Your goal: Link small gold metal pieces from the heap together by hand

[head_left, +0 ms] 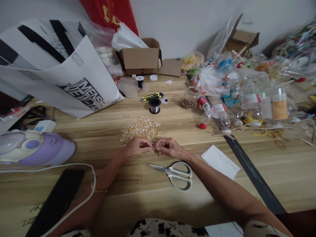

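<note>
A heap of small gold and silver metal pieces lies mid-table, each too small to name surely. At its near edge my left hand is closed, thumb and forefinger pinched. My right hand meets it from the other side in a similar pinch, the fingertips almost touching. Whatever tiny thing is between the fingers is too small to make out. A few loose metal bits lie just under my right fingers. White-handled scissors rest closer to me, their blades slightly apart and pointing left.
Beyond the heap are a wire spool, a yellow utility knife and a bead jar. Plastic bottles crowd the right. Folded white paper lies by my right forearm. A phone and white cable are left.
</note>
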Demonstrator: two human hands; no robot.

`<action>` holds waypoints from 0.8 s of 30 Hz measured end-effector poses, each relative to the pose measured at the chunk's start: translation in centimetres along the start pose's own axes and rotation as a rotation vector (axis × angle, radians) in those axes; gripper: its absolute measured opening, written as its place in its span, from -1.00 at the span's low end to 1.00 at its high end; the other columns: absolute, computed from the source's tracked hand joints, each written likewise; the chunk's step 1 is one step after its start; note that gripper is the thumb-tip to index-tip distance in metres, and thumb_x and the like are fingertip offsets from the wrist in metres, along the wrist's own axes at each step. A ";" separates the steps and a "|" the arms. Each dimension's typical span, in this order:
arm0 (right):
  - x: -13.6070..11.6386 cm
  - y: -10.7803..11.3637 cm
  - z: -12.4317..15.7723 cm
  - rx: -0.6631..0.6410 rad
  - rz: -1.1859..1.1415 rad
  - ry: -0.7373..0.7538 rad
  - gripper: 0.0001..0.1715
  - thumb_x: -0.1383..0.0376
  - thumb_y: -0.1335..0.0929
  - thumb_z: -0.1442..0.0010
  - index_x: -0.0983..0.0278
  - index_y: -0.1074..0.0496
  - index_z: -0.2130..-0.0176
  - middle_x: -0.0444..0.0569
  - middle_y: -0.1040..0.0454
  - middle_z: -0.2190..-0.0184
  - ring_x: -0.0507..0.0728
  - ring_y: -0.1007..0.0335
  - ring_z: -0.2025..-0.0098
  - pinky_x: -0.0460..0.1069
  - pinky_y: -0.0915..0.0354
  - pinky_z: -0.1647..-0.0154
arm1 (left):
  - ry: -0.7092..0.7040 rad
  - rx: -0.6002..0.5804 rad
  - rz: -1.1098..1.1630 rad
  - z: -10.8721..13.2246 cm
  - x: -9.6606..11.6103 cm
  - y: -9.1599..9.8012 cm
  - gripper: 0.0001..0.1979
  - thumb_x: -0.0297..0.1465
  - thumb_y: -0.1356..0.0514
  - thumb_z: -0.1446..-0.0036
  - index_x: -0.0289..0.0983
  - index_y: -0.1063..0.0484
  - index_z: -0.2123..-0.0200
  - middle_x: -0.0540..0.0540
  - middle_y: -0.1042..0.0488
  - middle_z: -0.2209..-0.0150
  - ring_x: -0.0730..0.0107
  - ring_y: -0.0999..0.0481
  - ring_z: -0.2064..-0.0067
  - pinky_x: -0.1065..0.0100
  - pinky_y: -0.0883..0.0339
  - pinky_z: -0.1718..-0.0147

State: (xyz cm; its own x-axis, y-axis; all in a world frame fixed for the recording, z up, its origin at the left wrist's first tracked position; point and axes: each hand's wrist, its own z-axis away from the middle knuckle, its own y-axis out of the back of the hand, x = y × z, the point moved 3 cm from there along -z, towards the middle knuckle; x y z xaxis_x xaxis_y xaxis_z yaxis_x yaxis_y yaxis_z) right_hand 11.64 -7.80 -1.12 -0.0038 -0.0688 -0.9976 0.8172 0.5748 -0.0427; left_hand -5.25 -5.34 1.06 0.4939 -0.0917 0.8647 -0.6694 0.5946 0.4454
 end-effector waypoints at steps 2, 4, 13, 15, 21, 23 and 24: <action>0.0 0.0 0.0 -0.005 -0.004 -0.004 -0.75 0.18 -0.35 -0.12 0.35 -0.36 0.35 -0.14 -0.39 0.55 -0.05 -0.29 0.53 -0.16 -0.22 0.50 | 0.007 -0.015 -0.008 0.0 0.1 -0.1 -0.87 -0.41 -0.19 0.05 -0.36 -0.51 0.44 -0.06 -0.53 0.47 0.46 -0.47 0.43 0.49 -0.28 0.43; 0.0 -0.1 0.0 -0.007 -0.010 -0.007 -0.74 0.17 -0.35 -0.12 0.35 -0.36 0.36 -0.14 -0.38 0.56 -0.05 -0.28 0.54 -0.15 -0.21 0.50 | 0.022 -0.030 -0.004 0.0 0.1 -0.1 -0.87 -0.42 -0.19 0.05 -0.36 -0.50 0.44 -0.06 -0.53 0.47 0.46 -0.46 0.43 0.49 -0.28 0.42; 0.3 0.0 0.0 -0.011 -0.025 -0.022 -0.74 0.18 -0.36 -0.12 0.36 -0.35 0.36 -0.15 -0.37 0.55 -0.07 -0.26 0.55 -0.16 -0.19 0.50 | 0.039 -0.055 -0.013 0.0 -0.3 -0.1 -0.87 -0.44 -0.18 0.09 -0.35 -0.49 0.44 -0.01 -0.48 0.53 0.51 -0.40 0.50 0.52 -0.22 0.50; 0.2 -0.1 0.0 -0.007 -0.027 -0.024 -0.74 0.18 -0.36 -0.12 0.36 -0.35 0.37 -0.15 -0.37 0.56 -0.07 -0.26 0.55 -0.17 -0.19 0.50 | 0.038 -0.056 -0.022 0.1 -0.2 -0.1 -0.88 -0.45 -0.17 0.09 -0.36 -0.48 0.45 0.00 -0.46 0.55 0.53 -0.38 0.51 0.54 -0.20 0.52; 0.1 -0.1 0.0 -0.018 -0.031 -0.019 -0.73 0.17 -0.36 -0.12 0.36 -0.34 0.36 -0.14 -0.37 0.56 -0.07 -0.26 0.55 -0.16 -0.20 0.49 | 0.034 -0.045 -0.090 0.0 -0.1 -0.1 -0.87 -0.45 -0.16 0.09 -0.37 -0.49 0.45 0.00 -0.43 0.57 0.54 -0.34 0.52 0.54 -0.19 0.52; 0.1 -0.1 0.0 -0.024 -0.032 -0.016 -0.72 0.17 -0.36 -0.11 0.36 -0.34 0.36 -0.14 -0.37 0.56 -0.06 -0.26 0.54 -0.15 -0.21 0.49 | 0.027 -0.039 -0.121 -0.1 -0.4 -0.1 -0.85 -0.43 -0.16 0.07 -0.37 -0.50 0.44 -0.01 -0.45 0.56 0.53 -0.35 0.52 0.54 -0.19 0.52; 0.1 -0.1 0.0 -0.025 -0.029 -0.016 -0.72 0.17 -0.36 -0.11 0.37 -0.34 0.37 -0.14 -0.37 0.56 -0.06 -0.26 0.54 -0.15 -0.21 0.48 | 0.021 -0.035 -0.135 -0.1 -0.6 -0.2 -0.85 -0.42 -0.16 0.07 -0.37 -0.50 0.43 -0.02 -0.45 0.55 0.52 -0.35 0.51 0.53 -0.19 0.53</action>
State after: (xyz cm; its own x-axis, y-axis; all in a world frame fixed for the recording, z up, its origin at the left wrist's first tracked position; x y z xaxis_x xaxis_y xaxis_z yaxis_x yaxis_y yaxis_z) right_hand 11.50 -7.86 -1.19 -0.0178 -0.0980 -0.9950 0.8021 0.5928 -0.0727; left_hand -5.37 -5.26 0.42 0.5901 -0.1563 0.7921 -0.5764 0.6054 0.5489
